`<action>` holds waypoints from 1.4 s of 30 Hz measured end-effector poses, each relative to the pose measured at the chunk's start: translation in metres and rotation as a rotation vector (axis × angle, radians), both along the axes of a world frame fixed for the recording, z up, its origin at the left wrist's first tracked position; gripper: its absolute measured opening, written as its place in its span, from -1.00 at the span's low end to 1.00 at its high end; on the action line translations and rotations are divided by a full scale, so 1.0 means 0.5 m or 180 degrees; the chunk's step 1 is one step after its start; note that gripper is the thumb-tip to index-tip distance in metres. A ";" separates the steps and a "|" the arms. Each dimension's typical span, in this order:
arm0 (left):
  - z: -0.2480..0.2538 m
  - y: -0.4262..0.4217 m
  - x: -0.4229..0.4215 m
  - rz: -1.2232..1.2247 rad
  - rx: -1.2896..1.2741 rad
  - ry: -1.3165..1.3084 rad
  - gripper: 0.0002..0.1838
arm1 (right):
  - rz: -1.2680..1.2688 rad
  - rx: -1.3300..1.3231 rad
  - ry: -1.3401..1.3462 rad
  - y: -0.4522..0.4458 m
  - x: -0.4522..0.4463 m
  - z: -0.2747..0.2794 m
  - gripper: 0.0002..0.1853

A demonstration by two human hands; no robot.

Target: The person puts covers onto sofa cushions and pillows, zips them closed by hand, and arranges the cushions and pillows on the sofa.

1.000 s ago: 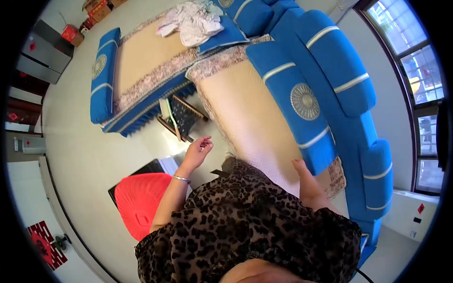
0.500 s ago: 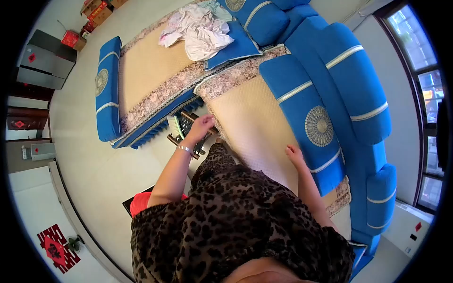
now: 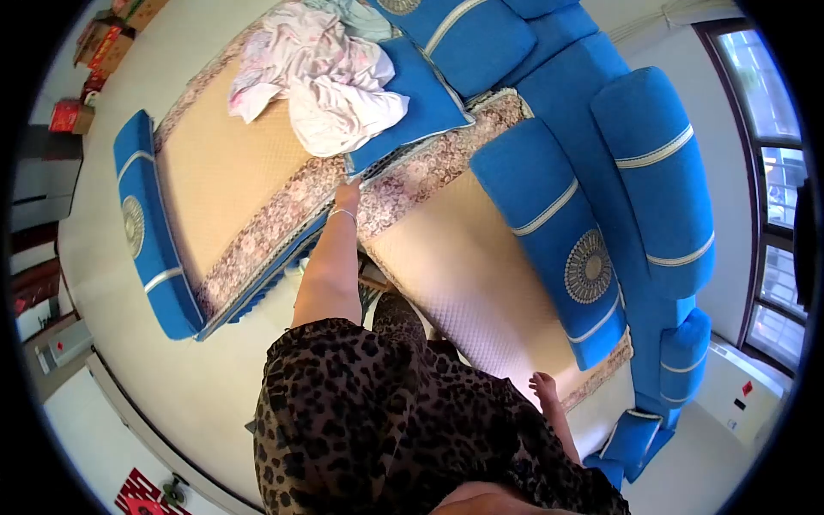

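My left hand (image 3: 348, 196) reaches forward to the near corner of a flat blue cushion (image 3: 415, 105), its fingers closed at that corner. Crumpled white and pink cloth (image 3: 333, 94) lies partly on the cushion and partly on the beige cover (image 3: 225, 159) of the left sofa section. My right hand (image 3: 543, 386) is low over the near end of the beige cover (image 3: 455, 257) on the right section, fingers apart and holding nothing. A long blue bolster (image 3: 549, 219) with a round silver pattern lies along that section.
A blue armrest cushion (image 3: 153, 227) borders the left section. Blue back cushions (image 3: 657, 172) line the right side below a barred window (image 3: 783, 184). A dark wooden stool (image 3: 371, 279) stands partly hidden between the sofa sections. Boxes (image 3: 110, 45) are at the upper left.
My left hand has moved forward from above the stool to the cushion corner. My right hand has come back lower, towards my body. The view has shifted closer to the cloth; the red cushion is out of view.
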State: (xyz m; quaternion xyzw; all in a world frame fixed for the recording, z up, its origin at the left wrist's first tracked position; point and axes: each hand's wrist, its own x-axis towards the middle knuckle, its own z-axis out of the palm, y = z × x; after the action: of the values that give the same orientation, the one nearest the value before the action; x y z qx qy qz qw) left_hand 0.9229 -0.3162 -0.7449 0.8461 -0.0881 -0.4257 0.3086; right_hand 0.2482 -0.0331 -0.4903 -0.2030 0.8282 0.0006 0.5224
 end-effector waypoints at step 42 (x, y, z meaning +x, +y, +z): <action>0.906 0.411 -0.756 -0.2053 -0.1675 0.3596 -0.76 | 0.1698 -0.3913 0.0557 -0.009 0.259 0.362 0.04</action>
State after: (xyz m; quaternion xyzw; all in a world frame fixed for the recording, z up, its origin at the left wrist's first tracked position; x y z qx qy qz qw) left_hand 0.5447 -0.1108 -0.2921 0.3243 -0.2610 -0.8350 0.3599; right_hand 0.3776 -0.0379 -0.3094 -0.6601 0.6387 -0.3252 0.2250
